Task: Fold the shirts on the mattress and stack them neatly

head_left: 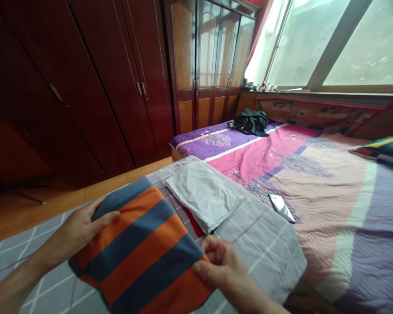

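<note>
Between my hands is a folded piece of striped cloth [144, 235], orange and blue-grey, held above a grey checked cover. My left hand [85, 226] grips its left edge, thumb on top and the other fingers hidden behind. At the right edge my right hand [218, 261] pinches the cloth between thumb and curled fingers. Just beyond lies a folded light-grey garment [205, 194], with a dark red cloth [194, 220] showing under its near-left side. Whether the striped cloth touches the cover cannot be seen.
The grey checked cover [265, 244] adjoins a bed with a colourful quilt [321, 187]. On the quilt lie a phone [281, 208], a black garment [252, 121] and a multicoloured folded item [386, 150]. Dark red wardrobes [118, 87] line the left; a tripod-like stand [6, 187] is on the floor.
</note>
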Demonstrator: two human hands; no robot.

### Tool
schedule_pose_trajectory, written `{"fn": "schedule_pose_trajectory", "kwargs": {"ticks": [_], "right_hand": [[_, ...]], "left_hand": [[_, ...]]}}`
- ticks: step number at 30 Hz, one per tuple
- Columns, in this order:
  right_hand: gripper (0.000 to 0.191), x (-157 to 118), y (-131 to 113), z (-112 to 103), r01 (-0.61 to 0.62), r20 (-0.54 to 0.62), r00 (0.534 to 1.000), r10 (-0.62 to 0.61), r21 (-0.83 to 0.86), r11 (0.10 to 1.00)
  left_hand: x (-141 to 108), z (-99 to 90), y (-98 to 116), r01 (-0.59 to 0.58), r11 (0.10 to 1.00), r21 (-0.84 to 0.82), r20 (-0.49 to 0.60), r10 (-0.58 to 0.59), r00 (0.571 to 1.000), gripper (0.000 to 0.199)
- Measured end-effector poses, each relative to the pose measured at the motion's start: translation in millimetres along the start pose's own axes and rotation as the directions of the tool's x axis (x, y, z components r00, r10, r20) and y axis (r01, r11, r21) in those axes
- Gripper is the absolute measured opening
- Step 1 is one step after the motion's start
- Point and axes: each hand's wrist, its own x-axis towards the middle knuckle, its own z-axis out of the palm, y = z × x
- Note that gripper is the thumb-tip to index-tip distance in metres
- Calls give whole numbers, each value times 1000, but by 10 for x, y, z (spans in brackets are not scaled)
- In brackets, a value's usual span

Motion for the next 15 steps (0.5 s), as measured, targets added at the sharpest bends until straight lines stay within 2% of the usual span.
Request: {"fn": "schedule_pose_trajectory", "kwargs": {"ticks": [5,8,11,13,15], "right_hand": [[37,-88,-616,-379,157,-117,982,-151,52,986],[34,-8,-859,-639,233,-187,957,-222,38,972],[30,261,-982,-1015,256,-262,929,-259,-49,966],[27,512,-951,-1325,191,-343,910,-233,-152,970],[23,758,-824,-1624,85,-429,885,-182,-234,968]], "left_hand": [[481,-14,991,-161,954,-254,58,181,982,56],[901,109,1390,-213,896,-389,84,264,961,54],[1391,433,1550,-199,883,-425,162,291,943,55],[1673,757,1517,-163,920,-357,208,248,946,55],[1864,1107,1394,-99,968,-230,220,151,964,51]]}}
